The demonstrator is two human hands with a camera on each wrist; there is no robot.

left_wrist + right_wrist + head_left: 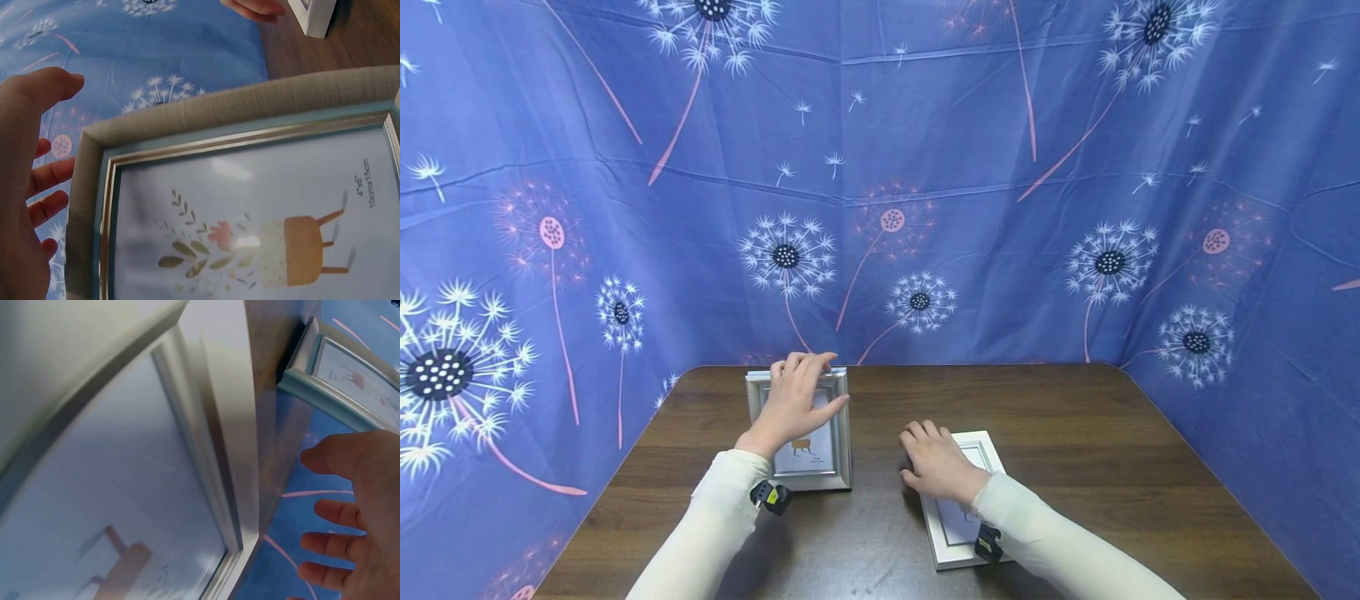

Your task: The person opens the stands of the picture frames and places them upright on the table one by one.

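A silver picture frame (844, 433) with a flower-pot print stands on the left of the table. My left hand (793, 400) is at its top edge, thumb spread out in front and the fingers reaching over the top. The left wrist view shows these fingers (50, 209) loosely bent beside the frame's end; contact is unclear. To the right is a white picture frame (951, 557), set at an angle; whether it lies flat or leans is unclear. Over its upper left part hovers my right hand (943, 465), fingers loosely bent, holding nothing, as the right wrist view (369, 506) shows.
Both frames are on a brown wooden table (1075, 433). A blue cloth (992, 250) with dandelion prints hangs behind and along both sides. Bare tabletop separates the two frames. Each wrist carries a small black camera (771, 497).
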